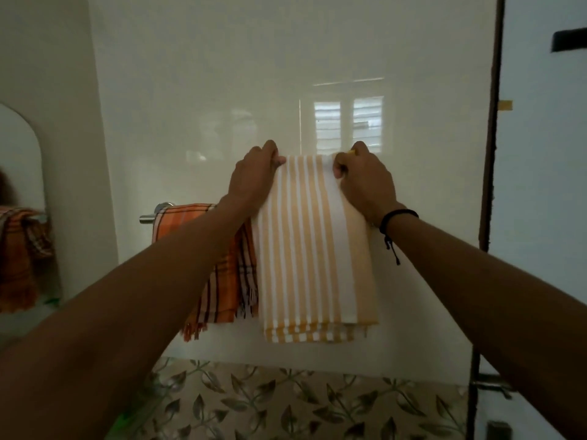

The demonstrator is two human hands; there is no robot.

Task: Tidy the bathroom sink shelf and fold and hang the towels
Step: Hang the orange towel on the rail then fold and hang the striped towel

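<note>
Finding 1: the fingers (281, 160) of the left hand (254, 176) are curled round the top left corner of the striped towel (311, 255), gripping it. The right hand (365, 182) grips the top right corner in the same manner, knuckles up.

Finding 2: the striped towel, yellow and white, is folded into several layers. It hangs straight down from the 2 hands, in front of the glossy wall tile (222, 90). Whether it lies over the towel bar (149, 219) cannot be told, as cloth and arms hide that stretch.

Finding 3: an orange plaid towel (222, 296) hangs over the bar, just beside the striped one on its left, edges touching or overlapping.

Finding 4: a black cord wristband (397, 217) sits on the right wrist. A mirror (19, 154) at far left reflects orange cloth. Leaf-patterned tiles (286, 401) run below.
</note>
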